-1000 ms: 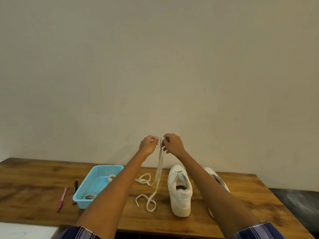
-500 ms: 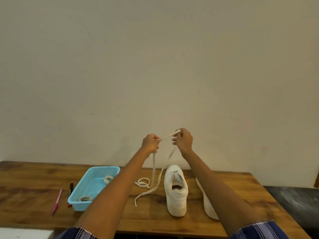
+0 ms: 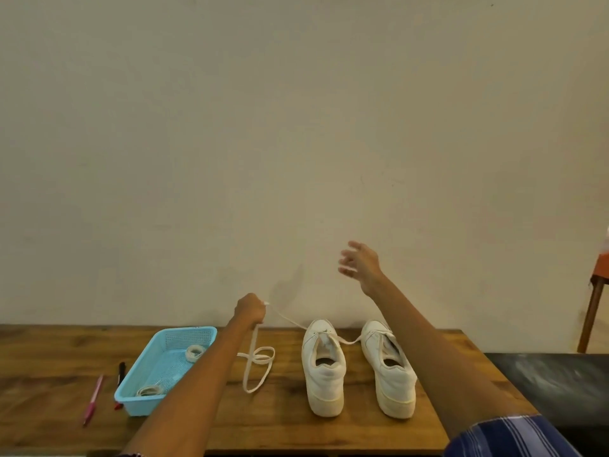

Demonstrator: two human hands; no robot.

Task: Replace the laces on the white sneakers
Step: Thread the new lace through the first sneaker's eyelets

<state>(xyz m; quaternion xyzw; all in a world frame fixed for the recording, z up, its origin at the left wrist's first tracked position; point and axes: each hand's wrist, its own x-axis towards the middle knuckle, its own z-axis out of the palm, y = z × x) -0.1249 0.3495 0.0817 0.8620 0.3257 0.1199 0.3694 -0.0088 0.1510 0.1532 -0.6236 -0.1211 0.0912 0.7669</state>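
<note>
Two white sneakers stand heels toward me on the wooden table (image 3: 49, 361): the left sneaker (image 3: 324, 367) and the right sneaker (image 3: 389, 367). My left hand (image 3: 251, 312) grips a cream lace (image 3: 255, 361) above the table. One part of the lace hangs down into loops left of the shoes. The other part runs across the left sneaker's tongue toward the right sneaker. My right hand (image 3: 359, 260) is raised above the shoes, fingers spread, holding nothing.
A light blue plastic basket (image 3: 145, 367) with coiled laces (image 3: 194, 352) sits left of my left arm. A pink pen (image 3: 93, 400) and a black marker (image 3: 120, 374) lie further left. An orange stool (image 3: 596, 301) stands at the right edge.
My right hand let go of the lace and rose to the right with fingers spread. My left hand lowered while still holding the lace, which now drapes across the sneakers.
</note>
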